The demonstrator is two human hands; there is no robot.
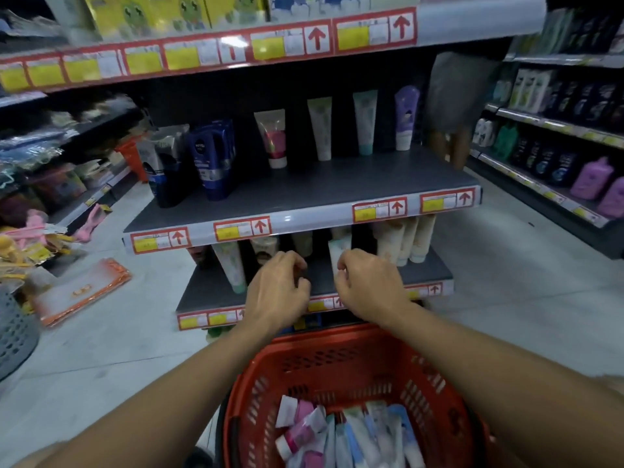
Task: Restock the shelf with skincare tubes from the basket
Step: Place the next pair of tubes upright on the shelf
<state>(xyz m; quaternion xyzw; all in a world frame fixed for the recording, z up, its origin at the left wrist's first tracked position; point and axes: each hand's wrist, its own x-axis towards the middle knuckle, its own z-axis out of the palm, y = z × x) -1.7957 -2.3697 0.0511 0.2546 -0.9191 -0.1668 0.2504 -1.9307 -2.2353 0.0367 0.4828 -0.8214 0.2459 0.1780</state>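
Plainly much is left to do. From the head view, the basket [341, 366] sits below and nearer than both hands, between the forearms, and a heap of tubes [341, 437] lies in its bottom: pink, white and blue ones, piled loosely. None is in a hand.

The left hand [275, 292] and right hand [369, 285] hover side by side in front of the lower shelf [209, 292], fingers curled inward. Neither seems to hold anything, though the fingertips are turned away and a small object there cannot be ruled out. A pale tube [337, 255] stands just beyond the right hand, and a green-capped tube [233, 268] leans just left of the left hand; more cream tubes [405, 241] stand right of the right hand.

Above the hands, the middle shelf [304, 187] is thinly stocked: four single tubes along the back and dark blue tubes [216, 160] up and to the left, with wide bare board in front. I judge that most of the restocking remains.

For room, the middle shelf's front edge [287, 219] juts out directly over the hands, so lifting straight up would meet it. The lower shelf has an open gap between the hands. The basket rim lies close under the wrists. Floor to the right is open; a packet [81, 292] and a grey bin [15, 336] lie off to the left.
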